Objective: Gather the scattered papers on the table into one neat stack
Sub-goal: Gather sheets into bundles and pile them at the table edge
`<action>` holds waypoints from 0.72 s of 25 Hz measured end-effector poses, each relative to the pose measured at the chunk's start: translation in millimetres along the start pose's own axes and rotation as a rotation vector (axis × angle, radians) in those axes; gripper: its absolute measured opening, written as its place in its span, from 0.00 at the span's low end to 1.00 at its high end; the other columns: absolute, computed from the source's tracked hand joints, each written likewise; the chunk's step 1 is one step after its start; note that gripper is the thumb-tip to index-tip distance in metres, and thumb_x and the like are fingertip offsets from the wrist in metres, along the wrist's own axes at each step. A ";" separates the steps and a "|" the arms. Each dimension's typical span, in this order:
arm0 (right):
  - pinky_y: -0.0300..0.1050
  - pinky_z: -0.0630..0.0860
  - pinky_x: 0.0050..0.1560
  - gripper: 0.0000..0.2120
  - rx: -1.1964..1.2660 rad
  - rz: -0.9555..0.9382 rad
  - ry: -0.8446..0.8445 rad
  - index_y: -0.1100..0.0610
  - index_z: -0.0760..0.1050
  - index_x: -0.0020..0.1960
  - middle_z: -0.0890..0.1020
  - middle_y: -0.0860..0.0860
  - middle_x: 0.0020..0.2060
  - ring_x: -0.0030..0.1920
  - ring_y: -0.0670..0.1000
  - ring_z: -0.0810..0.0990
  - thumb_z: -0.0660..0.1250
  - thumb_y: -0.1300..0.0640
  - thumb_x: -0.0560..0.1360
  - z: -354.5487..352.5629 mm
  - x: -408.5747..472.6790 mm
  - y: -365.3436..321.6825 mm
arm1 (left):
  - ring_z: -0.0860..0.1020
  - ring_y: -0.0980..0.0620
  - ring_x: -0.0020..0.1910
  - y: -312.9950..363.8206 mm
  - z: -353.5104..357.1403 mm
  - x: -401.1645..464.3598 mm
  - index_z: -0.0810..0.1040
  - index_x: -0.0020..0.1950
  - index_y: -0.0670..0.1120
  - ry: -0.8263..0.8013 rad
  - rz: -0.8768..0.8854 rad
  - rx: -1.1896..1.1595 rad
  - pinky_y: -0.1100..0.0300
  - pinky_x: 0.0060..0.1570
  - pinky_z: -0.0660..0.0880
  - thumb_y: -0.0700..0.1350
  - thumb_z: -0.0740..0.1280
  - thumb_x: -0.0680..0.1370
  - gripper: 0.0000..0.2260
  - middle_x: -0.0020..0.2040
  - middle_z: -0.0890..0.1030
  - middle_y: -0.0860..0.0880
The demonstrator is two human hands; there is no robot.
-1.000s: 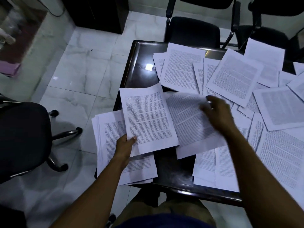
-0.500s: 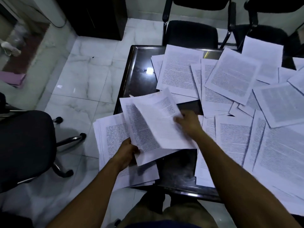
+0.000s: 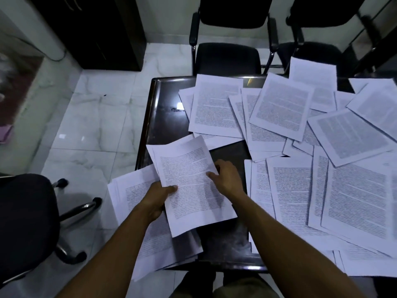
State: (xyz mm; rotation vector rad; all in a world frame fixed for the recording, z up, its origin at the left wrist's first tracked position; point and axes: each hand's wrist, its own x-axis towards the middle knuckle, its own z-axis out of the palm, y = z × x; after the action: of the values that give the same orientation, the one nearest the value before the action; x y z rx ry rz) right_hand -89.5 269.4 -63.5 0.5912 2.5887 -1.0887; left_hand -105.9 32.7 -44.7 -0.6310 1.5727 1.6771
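A small bundle of printed sheets (image 3: 189, 179) is held tilted above the table's near left corner. My left hand (image 3: 160, 196) grips its left edge with the thumb on top. My right hand (image 3: 225, 177) holds its right edge, fingers on the top page. Under the bundle lies a thicker pile of papers (image 3: 137, 203) that overhangs the table's left edge. Several loose printed sheets (image 3: 290, 186) cover the right and far parts of the dark glossy table (image 3: 163, 117), overlapping at odd angles.
A black swivel chair (image 3: 23, 220) stands on the white tiled floor at the left. Two black armchairs (image 3: 227, 57) sit behind the table's far edge. A dark cabinet (image 3: 92, 33) is at the back left. My knees show below the near table edge.
My right hand carried a sheet from the middle of the table leftward onto the sheets in my left hand. Both hands now hold the bundle together.
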 end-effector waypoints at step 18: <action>0.53 0.81 0.61 0.15 0.663 -0.086 -0.100 0.55 0.81 0.64 0.86 0.49 0.56 0.54 0.51 0.87 0.72 0.57 0.78 -190.7 79.6 -43.7 | 0.83 0.41 0.50 133.4 103.2 53.0 0.81 0.61 0.34 -0.037 0.190 -0.079 0.54 0.47 0.82 0.35 0.67 0.79 0.11 0.59 0.83 0.35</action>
State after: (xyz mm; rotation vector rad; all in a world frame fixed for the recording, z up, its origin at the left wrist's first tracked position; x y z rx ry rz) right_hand -196.8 401.3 61.8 0.5362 2.1497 -1.9666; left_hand -229.0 147.1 10.0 -0.4993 1.5873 1.8878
